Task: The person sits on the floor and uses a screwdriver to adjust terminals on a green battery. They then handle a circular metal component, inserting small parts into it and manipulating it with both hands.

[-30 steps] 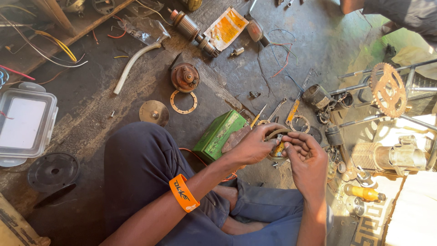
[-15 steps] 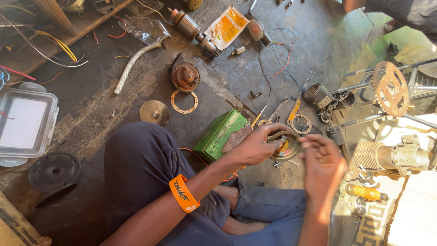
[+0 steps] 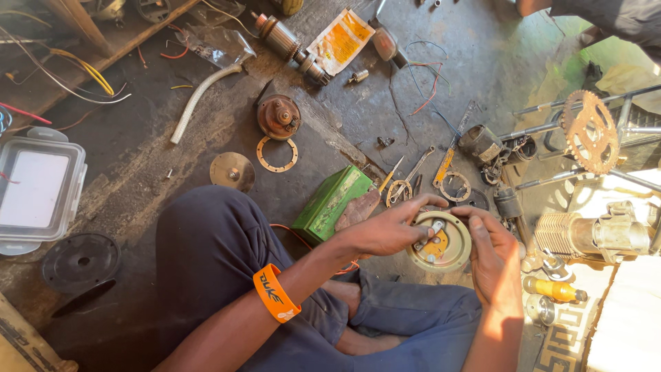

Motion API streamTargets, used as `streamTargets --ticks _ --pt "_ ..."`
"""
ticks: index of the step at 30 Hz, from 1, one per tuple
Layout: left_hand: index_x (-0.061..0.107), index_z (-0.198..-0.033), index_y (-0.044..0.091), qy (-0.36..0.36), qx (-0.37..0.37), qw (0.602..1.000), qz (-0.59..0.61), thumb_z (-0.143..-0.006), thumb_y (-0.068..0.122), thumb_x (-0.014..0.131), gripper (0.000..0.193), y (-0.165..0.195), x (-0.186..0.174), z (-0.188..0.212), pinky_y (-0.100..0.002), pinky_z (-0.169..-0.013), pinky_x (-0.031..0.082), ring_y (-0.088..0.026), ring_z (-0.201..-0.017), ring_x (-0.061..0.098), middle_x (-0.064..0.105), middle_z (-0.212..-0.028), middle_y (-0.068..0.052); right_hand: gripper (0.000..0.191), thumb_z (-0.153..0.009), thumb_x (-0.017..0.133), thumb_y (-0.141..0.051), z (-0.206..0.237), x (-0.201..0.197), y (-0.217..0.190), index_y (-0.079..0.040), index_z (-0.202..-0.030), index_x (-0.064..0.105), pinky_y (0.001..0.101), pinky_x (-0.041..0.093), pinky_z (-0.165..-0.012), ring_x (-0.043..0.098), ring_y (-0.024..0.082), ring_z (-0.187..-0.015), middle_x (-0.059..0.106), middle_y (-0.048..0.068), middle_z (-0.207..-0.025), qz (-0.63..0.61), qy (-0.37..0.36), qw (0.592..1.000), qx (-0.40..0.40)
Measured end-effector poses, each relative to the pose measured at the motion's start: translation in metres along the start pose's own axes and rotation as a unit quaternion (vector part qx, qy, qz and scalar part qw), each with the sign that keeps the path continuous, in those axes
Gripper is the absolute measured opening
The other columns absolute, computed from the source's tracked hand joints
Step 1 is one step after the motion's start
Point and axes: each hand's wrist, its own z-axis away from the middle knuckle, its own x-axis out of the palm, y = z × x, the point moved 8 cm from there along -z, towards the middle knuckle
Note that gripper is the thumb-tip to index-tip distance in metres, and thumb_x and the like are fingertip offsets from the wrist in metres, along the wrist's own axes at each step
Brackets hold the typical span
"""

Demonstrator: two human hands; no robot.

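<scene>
I sit cross-legged on a dirty concrete floor. Both hands hold a round metal housing (image 3: 444, 242) with an orange part and small metal fittings inside, just in front of my knees. My left hand (image 3: 389, 227), with an orange wristband (image 3: 275, 294) on the forearm, grips the housing's left rim, fingers reaching over the top edge. My right hand (image 3: 494, 255) cups the housing's right side, thumb on the rim.
A green metal box (image 3: 330, 201) lies left of my hands. Pliers (image 3: 406, 180), a screwdriver (image 3: 446, 162), gasket rings (image 3: 277, 153), a rusty rotor (image 3: 279, 116), a sprocket (image 3: 590, 131), an engine cylinder (image 3: 585, 235), a clear plastic container (image 3: 38, 186) and wires surround me. Another person's arm (image 3: 599, 12) shows top right.
My hands were bunched together over the part, then my right hand lifted away. Now both hands rest on the housing, which lies face up and plainly visible.
</scene>
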Motion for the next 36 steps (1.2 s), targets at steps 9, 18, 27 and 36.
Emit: streamTargets --ticks 9,18,27,36 --pt "0.056 -0.139 0.001 -0.036 0.029 0.999 0.001 -0.093 0.0 0.058 0.046 0.018 0.007 0.008 -0.03 -0.104 0.048 -0.014 -0.118 0.059 0.064 -0.124 -0.006 0.033 -0.107 0.048 -0.015 0.015 -0.009 -0.008 0.008 -0.125 0.063 0.0271 0.055 -0.086 0.068 0.016 -0.098 0.071 0.014 -0.109 0.042 -0.008 0.998 0.041" --pt "0.052 -0.146 0.003 -0.062 -0.097 0.976 0.184 -0.099 0.004 0.059 0.048 0.005 0.014 0.012 -0.03 -0.085 0.058 -0.012 -0.102 0.066 0.065 -0.121 -0.008 0.035 -0.107 0.05 -0.016 0.022 -0.005 -0.021 0.008 -0.126 0.066 0.0267 0.053 -0.084 0.066 0.014 -0.097 0.072 0.012 -0.11 0.07 0.003 0.997 0.034" --pt "0.046 -0.148 0.0 -0.107 -0.087 0.941 0.308 -0.101 0.006 0.06 0.049 0.016 0.02 0.015 -0.032 -0.093 0.061 -0.015 -0.108 0.071 0.067 -0.126 -0.011 0.036 -0.109 0.049 -0.019 0.027 0.0 -0.031 0.007 -0.127 0.066 0.0256 0.053 -0.085 0.065 0.013 -0.098 0.071 0.01 -0.112 0.088 0.014 0.996 0.012" --pt "0.053 -0.147 -0.001 -0.097 0.001 0.984 0.15 -0.099 0.011 0.069 0.052 0.018 0.016 0.009 -0.029 -0.101 0.054 -0.012 -0.117 0.063 0.066 -0.13 -0.007 0.031 -0.102 0.054 -0.007 0.029 0.004 -0.039 0.004 -0.129 0.065 0.0274 0.053 -0.095 0.066 0.014 -0.108 0.072 0.011 -0.118 0.166 0.0 0.986 -0.004"
